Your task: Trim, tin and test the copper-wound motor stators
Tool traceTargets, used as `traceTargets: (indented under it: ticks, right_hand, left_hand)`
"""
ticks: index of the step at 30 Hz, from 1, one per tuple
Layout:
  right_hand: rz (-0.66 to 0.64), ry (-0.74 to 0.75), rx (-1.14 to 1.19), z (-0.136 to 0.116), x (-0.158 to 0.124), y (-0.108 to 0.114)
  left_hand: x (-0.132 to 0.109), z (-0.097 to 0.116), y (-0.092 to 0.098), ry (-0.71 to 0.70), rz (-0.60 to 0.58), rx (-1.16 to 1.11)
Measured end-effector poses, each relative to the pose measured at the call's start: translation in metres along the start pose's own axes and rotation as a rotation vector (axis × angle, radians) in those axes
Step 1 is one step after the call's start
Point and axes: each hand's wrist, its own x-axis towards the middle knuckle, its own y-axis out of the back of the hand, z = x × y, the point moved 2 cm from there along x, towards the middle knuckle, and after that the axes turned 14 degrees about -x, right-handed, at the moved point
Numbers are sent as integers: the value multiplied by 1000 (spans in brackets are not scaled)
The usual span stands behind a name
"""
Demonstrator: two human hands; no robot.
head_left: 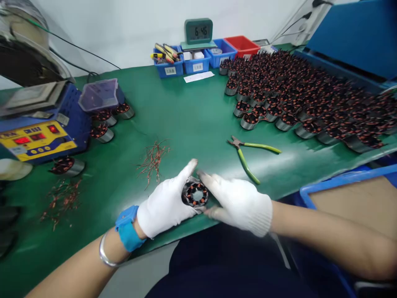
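Near the table's front edge, a motor stator [196, 194] with copper windings stands with its ring opening facing up. My left hand [170, 200], in a white glove, is wrapped round its left side. My right hand [237, 203], also gloved, reaches in from the right with fingers outstretched and thumb apart. Its fingertips are at the stator's right edge; whether they press on it I cannot tell. Beyond the right hand lie cutting pliers [237, 142] with green handles, jaws apart. A small pile of copper wire offcuts [154, 160] lies past my left hand.
Many wound stators [273, 95] crowd the right side. At left are a blue-and-yellow control unit [40, 138], a clear plastic bin [101, 95], several stators and more wire scraps [63, 200]. Blue tool boxes [170, 69], a red box [243, 45] and a clock [198, 31] line the wall.
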Motion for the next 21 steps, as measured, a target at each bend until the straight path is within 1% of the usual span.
traceTargets:
  ticks: [2, 6, 8, 12, 16, 21]
  right_hand:
    - [-78, -21, -29, 3, 6, -6]
    - [-157, -26, 25, 15, 10, -4]
    - [-162, -8, 60, 18, 11, -3]
    - [-167, 38, 59, 20, 14, -2]
    - [-204, 89, 11, 21, 14, 5]
    - [-188, 131, -108, 27, 4, 17]
  left_hand:
    - [0, -2, -1, -27, -5, -25]
    - [0, -5, -3, -28, -20, -14]
    - [-1, -3, -3, -52, 17, 40]
    - [-3, 7, -6, -169, 108, 109]
    - [-5, 15, -10, -189, 81, 124]
    - [-8, 18, -14, -226, 79, 149]
